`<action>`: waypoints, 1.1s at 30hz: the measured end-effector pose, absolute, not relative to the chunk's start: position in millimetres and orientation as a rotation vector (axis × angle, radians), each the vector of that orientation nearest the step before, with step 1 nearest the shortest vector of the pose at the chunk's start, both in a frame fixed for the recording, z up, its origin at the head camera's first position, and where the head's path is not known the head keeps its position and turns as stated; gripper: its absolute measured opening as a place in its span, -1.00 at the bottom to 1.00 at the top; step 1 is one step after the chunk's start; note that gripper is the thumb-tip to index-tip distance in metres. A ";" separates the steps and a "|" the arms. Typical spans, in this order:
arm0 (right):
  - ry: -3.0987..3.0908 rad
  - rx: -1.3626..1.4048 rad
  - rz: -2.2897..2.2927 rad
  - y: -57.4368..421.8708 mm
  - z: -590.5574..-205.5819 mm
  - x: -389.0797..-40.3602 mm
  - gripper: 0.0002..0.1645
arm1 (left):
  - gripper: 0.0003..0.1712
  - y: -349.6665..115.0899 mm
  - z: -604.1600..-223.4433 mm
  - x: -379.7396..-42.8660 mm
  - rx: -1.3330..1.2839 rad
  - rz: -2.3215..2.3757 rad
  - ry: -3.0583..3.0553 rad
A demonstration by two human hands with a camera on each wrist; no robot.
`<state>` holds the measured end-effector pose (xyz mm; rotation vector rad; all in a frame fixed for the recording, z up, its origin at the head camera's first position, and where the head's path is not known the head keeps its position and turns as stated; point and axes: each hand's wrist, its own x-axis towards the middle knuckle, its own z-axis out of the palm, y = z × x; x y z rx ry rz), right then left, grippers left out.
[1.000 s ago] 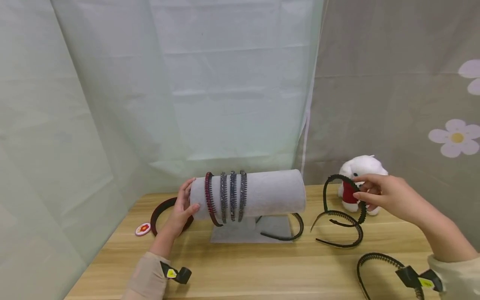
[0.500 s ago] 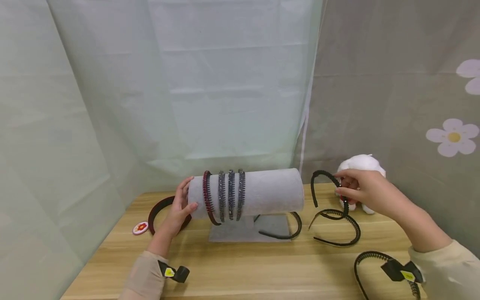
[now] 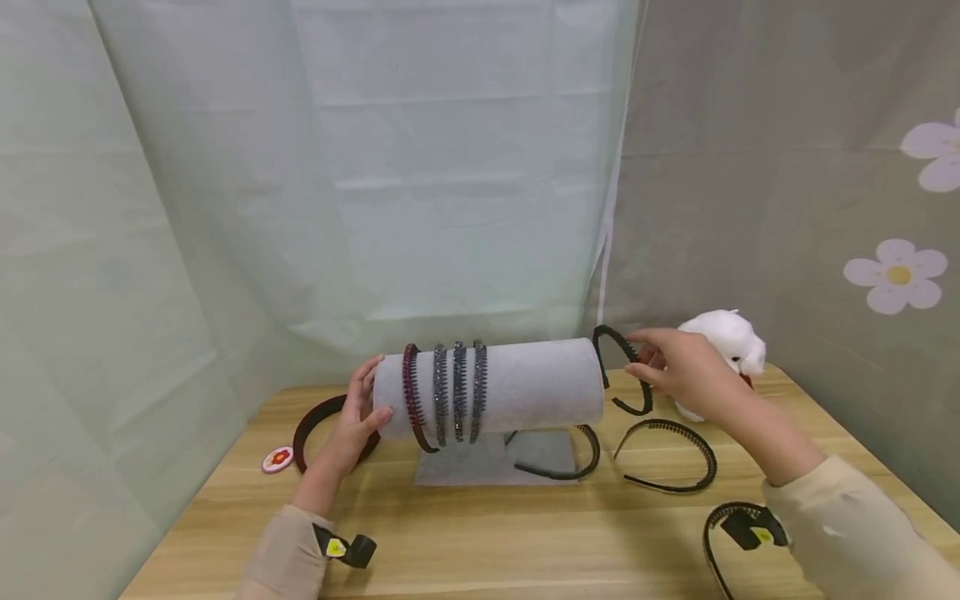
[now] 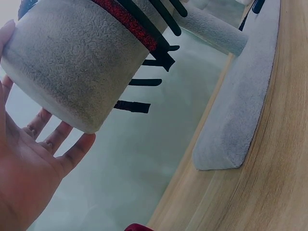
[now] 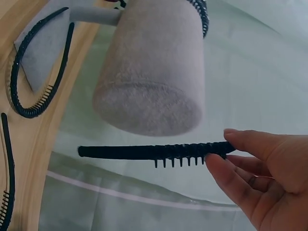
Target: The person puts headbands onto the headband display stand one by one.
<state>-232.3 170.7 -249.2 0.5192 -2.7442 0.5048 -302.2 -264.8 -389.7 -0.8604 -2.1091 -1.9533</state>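
Note:
My left hand holds the left end of a grey padded headband stand, thumb in front and fingers behind. Around the roll's left half sit a red headband and several glittery dark ones, among them a headband of dark blue-grey. My right hand pinches a black toothed headband between thumb and fingers, just off the roll's right end. In the right wrist view this headband appears edge-on, apart from the roll's bare end face.
Black headbands lie on the wooden table: one headband by the stand's base, another farther right, a third at the front. A dark red headband and flower badge lie left. A white plush toy sits back right.
My right hand has carried the black headband leftward, from in front of the plush toy to the roll's right end. My left hand keeps its hold on the stand.

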 end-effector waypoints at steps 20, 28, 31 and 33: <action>-2.753 0.512 0.519 136.4 -259.6 -239.8 -0.47 | -0.24 -264.5 -389.7 -299.4 -0.844 -1.959 -2.122; -2.728 0.466 0.536 130.9 -266.5 -236.4 -0.51 | -0.24 -263.1 -387.6 -298.1 -0.819 -1.944 -2.145; -2.720 0.442 0.550 128.9 -268.5 -234.4 -0.52 | -0.24 -263.5 -387.9 -297.6 -0.812 -1.940 -2.148; -2.716 0.431 0.559 127.5 -268.9 -232.9 -0.53 | -0.24 -263.9 -388.2 -297.3 -0.807 -1.937 -2.150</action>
